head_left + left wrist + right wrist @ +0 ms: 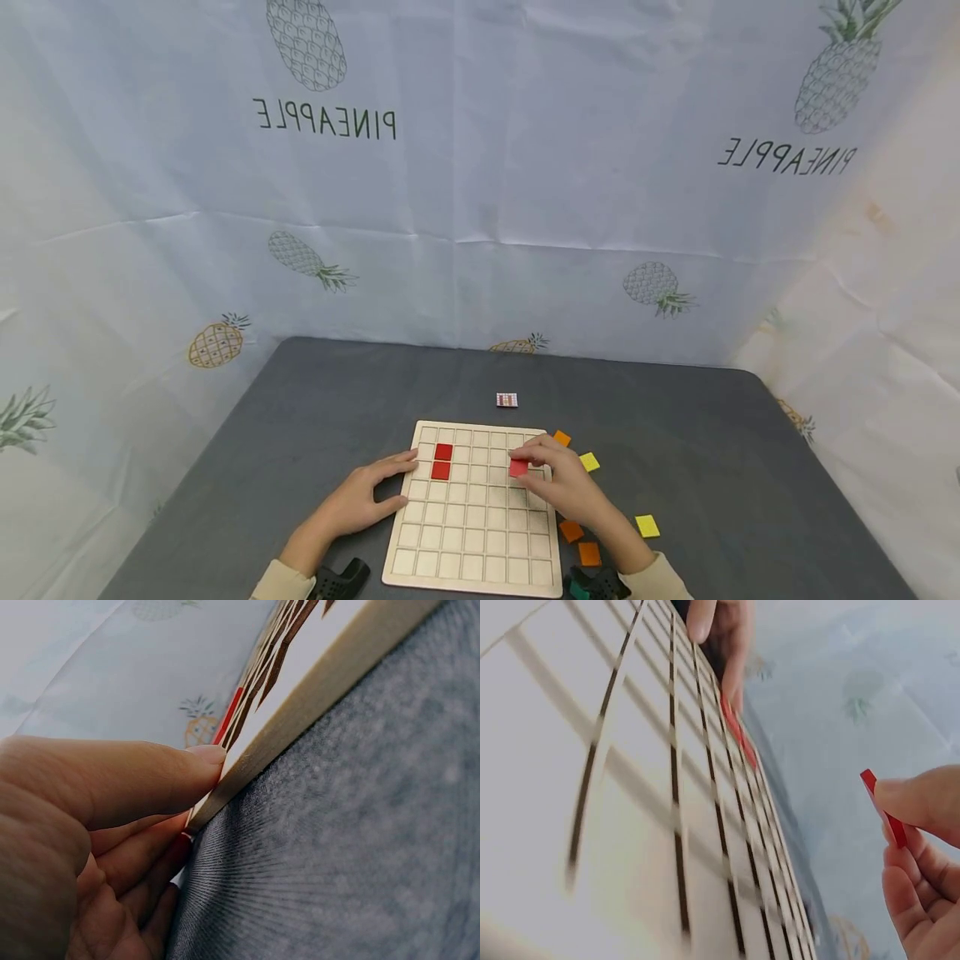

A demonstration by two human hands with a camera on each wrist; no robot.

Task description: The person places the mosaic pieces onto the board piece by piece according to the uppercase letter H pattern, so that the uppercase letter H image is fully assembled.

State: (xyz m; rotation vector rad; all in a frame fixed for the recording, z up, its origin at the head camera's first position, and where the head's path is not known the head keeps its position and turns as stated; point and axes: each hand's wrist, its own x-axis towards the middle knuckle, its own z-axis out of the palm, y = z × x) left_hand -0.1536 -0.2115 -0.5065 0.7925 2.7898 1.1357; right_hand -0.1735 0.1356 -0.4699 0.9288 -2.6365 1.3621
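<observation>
The grey table (pixel 675 433) lies flat under the gridded board (pixel 475 542). At the board's nine o'clock edge the left hand (pixel 360 497) rests, thumb and index finger spread wide, seemingly to brace it. Above one to two o'clock the right hand (pixel 568 479) pinches a red tile (pixel 518 467) by thumb and fingers. Two seated red tiles (pixel 441 471) fill neighbouring cells at eleven; loose yellow tiles (pixel 647 526) and orange tiles (pixel 589 554) lie from two to four, handy for the right hand

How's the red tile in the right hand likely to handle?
The red tile looks stiff: it shows no bend in the pinch. Being thin, it is probably light. Flat and square, it seems unlikely to roll.
</observation>
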